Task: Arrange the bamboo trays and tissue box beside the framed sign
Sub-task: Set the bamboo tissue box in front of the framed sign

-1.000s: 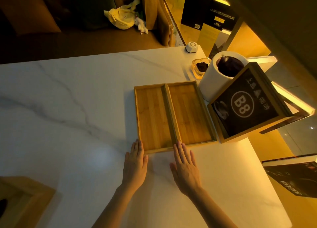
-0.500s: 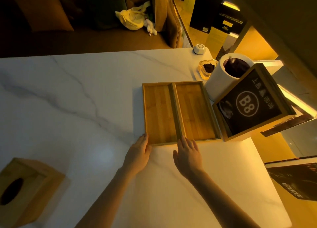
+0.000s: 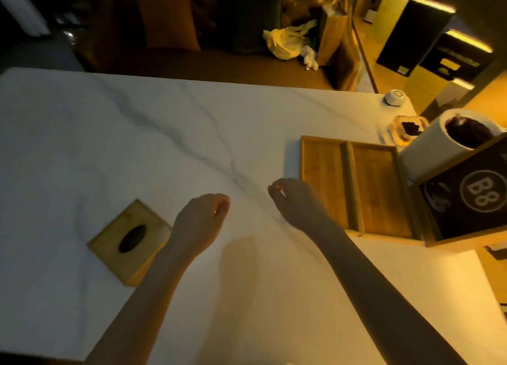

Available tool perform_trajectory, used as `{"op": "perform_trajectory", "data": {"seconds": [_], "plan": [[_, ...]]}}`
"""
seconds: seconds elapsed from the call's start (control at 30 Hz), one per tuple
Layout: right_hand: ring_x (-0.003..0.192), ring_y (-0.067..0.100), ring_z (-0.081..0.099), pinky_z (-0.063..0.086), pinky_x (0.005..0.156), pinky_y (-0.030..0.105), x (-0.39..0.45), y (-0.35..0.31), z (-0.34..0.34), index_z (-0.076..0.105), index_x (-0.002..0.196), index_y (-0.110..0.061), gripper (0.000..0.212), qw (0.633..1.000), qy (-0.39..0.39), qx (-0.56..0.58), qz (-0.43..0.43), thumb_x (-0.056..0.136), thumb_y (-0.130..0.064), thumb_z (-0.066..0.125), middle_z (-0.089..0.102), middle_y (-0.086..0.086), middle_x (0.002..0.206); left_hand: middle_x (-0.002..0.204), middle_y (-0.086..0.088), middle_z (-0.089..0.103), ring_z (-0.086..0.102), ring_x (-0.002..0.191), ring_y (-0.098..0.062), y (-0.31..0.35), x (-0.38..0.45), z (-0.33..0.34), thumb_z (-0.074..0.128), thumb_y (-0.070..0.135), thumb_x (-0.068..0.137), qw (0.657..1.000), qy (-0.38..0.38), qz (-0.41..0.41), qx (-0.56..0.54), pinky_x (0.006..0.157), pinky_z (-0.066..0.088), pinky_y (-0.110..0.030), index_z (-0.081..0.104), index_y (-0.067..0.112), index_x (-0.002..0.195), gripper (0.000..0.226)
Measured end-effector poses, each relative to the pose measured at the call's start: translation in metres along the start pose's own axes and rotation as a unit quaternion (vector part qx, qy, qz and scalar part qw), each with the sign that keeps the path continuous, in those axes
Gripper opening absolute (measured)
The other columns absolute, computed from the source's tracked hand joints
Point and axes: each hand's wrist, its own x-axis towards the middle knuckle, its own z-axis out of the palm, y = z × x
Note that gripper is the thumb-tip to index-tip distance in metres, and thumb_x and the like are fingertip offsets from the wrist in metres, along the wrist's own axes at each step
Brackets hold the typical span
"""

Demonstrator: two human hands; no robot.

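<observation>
Two bamboo trays, the left tray (image 3: 323,183) and the right tray (image 3: 381,191), lie side by side on the white marble table (image 3: 137,134), touching the framed "B8" sign (image 3: 472,197) at the right. A bamboo tissue box (image 3: 129,239) with an oval slot sits at the lower left. My left hand (image 3: 200,219) hovers just right of the tissue box, fingers loosely curled, holding nothing. My right hand (image 3: 296,202) hangs over the table at the left tray's near-left corner, fingers curled and empty.
A white cylindrical bin (image 3: 450,142) with a dark liner stands behind the sign. A small glass dish (image 3: 406,128) and a white round device (image 3: 395,98) sit near the table's far right corner. A sofa with a yellow bag (image 3: 285,43) lies beyond the table.
Both hands have left the trays' near edge and moved left, their fingers curling in. The view has swung left, bringing the tissue box fully into sight beside my left hand.
</observation>
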Motion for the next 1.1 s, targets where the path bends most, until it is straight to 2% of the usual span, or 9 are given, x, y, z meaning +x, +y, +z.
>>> {"op": "perform_trajectory", "data": {"seconds": [0.2, 0.33, 0.43, 0.6, 0.73, 0.8, 0.87, 1.0, 1.1], "plan": [[0.130, 0.025, 0.036, 0.032, 0.106, 0.038, -0.002, -0.078, 0.044, 0.037, 0.134, -0.011, 0.044, 0.995, 0.037, 0.019, -0.091, 0.096, -0.031, 0.036, 0.043, 0.011, 0.141, 0.131, -0.019, 0.048, 0.044, 0.121, -0.032, -0.084, -0.041, -0.040, 0.040, 0.015, 0.091, 0.983, 0.154, -0.096, 0.002, 0.100, 0.039, -0.042, 0.044, 0.005, 0.124, 0.035], [0.143, 0.024, 0.006, 0.010, 0.116, 0.039, -0.008, -0.109, 0.092, 0.009, 0.143, -0.017, 0.058, 0.990, -0.028, -0.059, -0.127, 0.095, -0.044, 0.027, 0.012, 0.009, 0.155, 0.150, -0.019, 0.020, 0.018, 0.138, -0.033, -0.141, -0.064, -0.049, 0.041, 0.026, 0.091, 0.970, 0.140, -0.199, 0.008, 0.111, 0.023, -0.049, 0.020, 0.009, 0.138, 0.054], [0.143, 0.024, -0.001, 0.004, 0.116, 0.038, -0.016, -0.120, 0.126, 0.000, 0.144, -0.018, 0.065, 0.989, -0.096, -0.035, -0.109, 0.093, -0.051, 0.025, 0.004, 0.008, 0.156, 0.152, -0.021, 0.006, 0.006, 0.140, -0.034, -0.167, -0.073, -0.049, 0.044, 0.028, 0.090, 0.957, 0.108, -0.257, -0.082, 0.114, 0.015, -0.050, 0.009, 0.009, 0.140, 0.064], [0.140, 0.026, 0.021, 0.020, 0.113, 0.039, -0.024, -0.128, 0.157, 0.008, 0.144, -0.013, 0.064, 0.979, -0.170, 0.108, -0.014, 0.094, -0.045, 0.031, 0.019, 0.010, 0.154, 0.146, -0.014, 0.032, 0.031, 0.133, -0.030, -0.182, -0.075, -0.051, 0.036, 0.024, 0.093, 0.898, 0.055, -0.347, -0.266, 0.112, 0.026, -0.047, 0.026, 0.011, 0.136, 0.047], [0.115, 0.029, 0.051, 0.042, 0.097, 0.040, -0.022, -0.129, 0.164, 0.030, 0.135, -0.010, 0.052, 0.961, -0.183, 0.195, 0.066, 0.094, -0.043, 0.034, 0.052, 0.014, 0.131, 0.113, -0.016, 0.055, 0.051, 0.106, -0.029, -0.190, -0.077, -0.054, 0.041, 0.022, 0.091, 0.864, 0.074, -0.375, -0.327, 0.101, 0.041, -0.048, 0.053, 0.011, 0.109, 0.025], [0.107, 0.027, 0.054, 0.045, 0.091, 0.038, -0.022, -0.130, 0.166, 0.036, 0.130, -0.008, 0.047, 0.962, -0.171, 0.199, 0.071, 0.095, -0.040, 0.034, 0.056, 0.013, 0.123, 0.094, -0.012, 0.056, 0.054, 0.093, -0.027, -0.189, -0.077, -0.054, 0.043, 0.021, 0.090, 0.843, 0.080, -0.392, -0.361, 0.095, 0.044, -0.046, 0.055, 0.011, 0.091, 0.016], [0.099, 0.025, 0.055, 0.045, 0.084, 0.035, -0.022, -0.132, 0.167, 0.038, 0.126, -0.006, 0.045, 0.965, -0.161, 0.196, 0.066, 0.095, -0.039, 0.033, 0.057, 0.012, 0.115, 0.084, -0.004, 0.056, 0.056, 0.093, -0.029, -0.188, -0.076, -0.052, 0.043, 0.019, 0.090, 0.836, 0.091, -0.389, -0.377, 0.092, 0.047, -0.044, 0.055, 0.006, 0.093, 0.017], [0.076, 0.017, 0.050, 0.039, 0.062, 0.026, -0.022, -0.133, 0.169, 0.042, 0.116, -0.004, 0.039, 0.968, -0.152, 0.190, 0.056, 0.096, -0.036, 0.031, 0.054, 0.007, 0.093, 0.093, -0.012, 0.058, 0.057, 0.094, -0.031, -0.187, -0.074, -0.049, 0.043, 0.018, 0.090, 0.839, 0.113, -0.382, -0.371, 0.093, 0.048, -0.048, 0.054, 0.008, 0.091, 0.015], [0.070, 0.013, 0.048, 0.036, 0.057, 0.024, -0.026, -0.130, 0.164, 0.043, 0.113, -0.005, 0.037, 0.970, -0.133, 0.196, 0.045, 0.096, -0.035, 0.031, 0.053, 0.005, 0.089, 0.084, -0.007, 0.058, 0.057, 0.093, -0.031, -0.181, -0.074, -0.048, 0.043, 0.016, 0.090, 0.841, 0.124, -0.372, -0.373, 0.089, 0.049, -0.044, 0.056, 0.014, 0.073, 0.021]]}}
